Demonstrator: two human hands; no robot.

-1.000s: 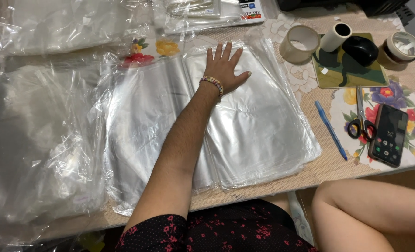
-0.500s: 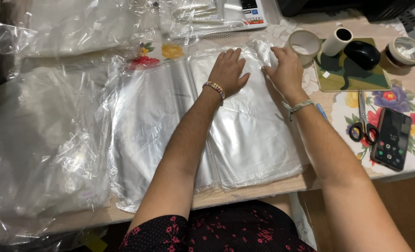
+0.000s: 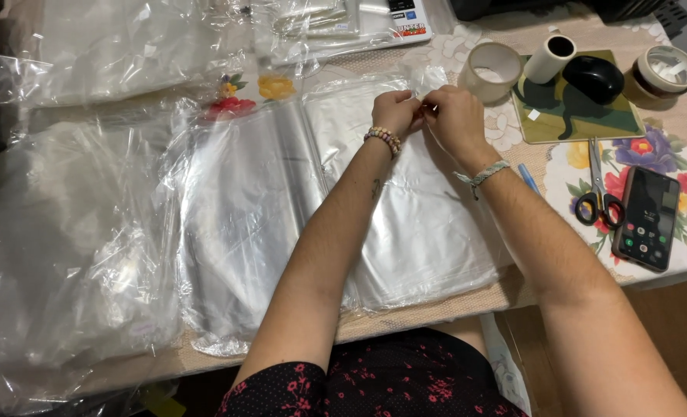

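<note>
At stack's far edge: both hands [image 3: 428, 114] pinching clear bag [image 3: 428, 208].

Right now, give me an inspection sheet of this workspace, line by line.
Surface: table under a floral cloth, mostly covered by plastic.
Job's things: stack of clear plastic bags; both hands pinch its far edge.
Clutter: loose plastic sheets at left, two tape rolls, white tube, black mouse on a green mat, scissors, blue pen, phone.
Grippers: left hand and right hand, fingertips together at the bag edge.
Cables: nothing seen.
Surroundings: wrapped packets at the far edge; dark floral clothing below.
</note>
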